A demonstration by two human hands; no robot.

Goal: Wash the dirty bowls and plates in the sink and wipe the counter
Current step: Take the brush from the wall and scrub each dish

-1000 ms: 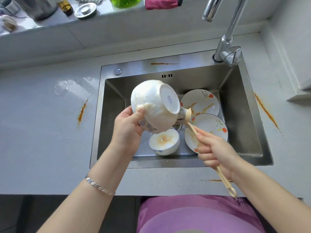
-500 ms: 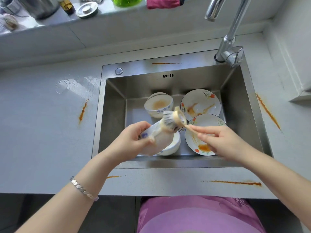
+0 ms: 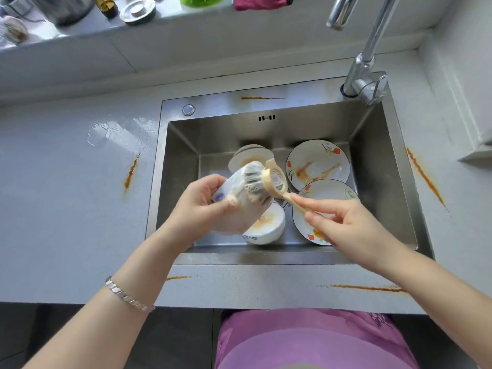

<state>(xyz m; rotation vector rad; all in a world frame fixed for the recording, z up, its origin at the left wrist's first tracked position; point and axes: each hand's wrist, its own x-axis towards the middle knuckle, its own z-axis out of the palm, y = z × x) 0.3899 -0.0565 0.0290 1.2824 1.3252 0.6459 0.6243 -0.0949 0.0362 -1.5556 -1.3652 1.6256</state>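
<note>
Scrubbing looked like the step in hand. Orange streaks marked the tabletop (image 3: 66,209) around the sink (image 3: 378,161), not yet wiped. Inside the sink lay two stained plates (image 3: 316,161) and two dirty bowls (image 3: 266,225). Above the sink, the left hand (image 3: 199,206) gripped a soapy bowl (image 3: 234,217), and the right hand (image 3: 343,222) pinched the brush (image 3: 266,179) handle, bristles against it. Rinsing likely came next.

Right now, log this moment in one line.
left hand grips soapy bowl | right hand holds brush, bristles on it | sink: near bowl, far bowl, plates dirty | counter streaked
</note>
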